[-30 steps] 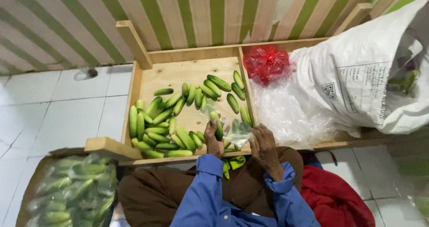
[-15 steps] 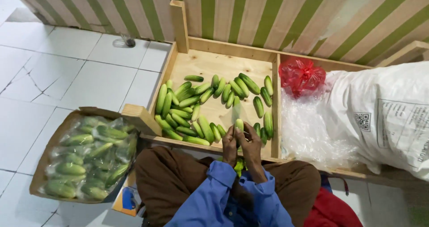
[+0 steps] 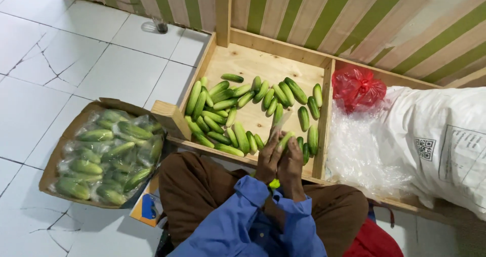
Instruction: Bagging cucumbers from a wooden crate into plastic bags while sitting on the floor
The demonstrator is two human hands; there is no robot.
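Observation:
Both my hands meet at the front edge of a wooden crate (image 3: 263,59). My left hand (image 3: 267,162) and my right hand (image 3: 292,166) together hold a clear plastic bag (image 3: 280,127) with a green cucumber (image 3: 286,138) in it. Several loose green cucumbers (image 3: 223,115) lie on the crate's plywood floor just beyond my fingers. Blue sleeves cover my forearms, and my knees in brown trousers sit below the crate.
A cardboard box (image 3: 63,148) full of bagged cucumbers stands on the white tiled floor to my left. A red plastic bag (image 3: 357,87), crumpled clear plastic (image 3: 362,151) and a large white sack (image 3: 440,140) lie to the right. A striped green and beige wall runs behind the crate.
My view has swung left and down, bringing the cardboard box of bagged cucumbers further into view. My hands have come together on the bag with the cucumber.

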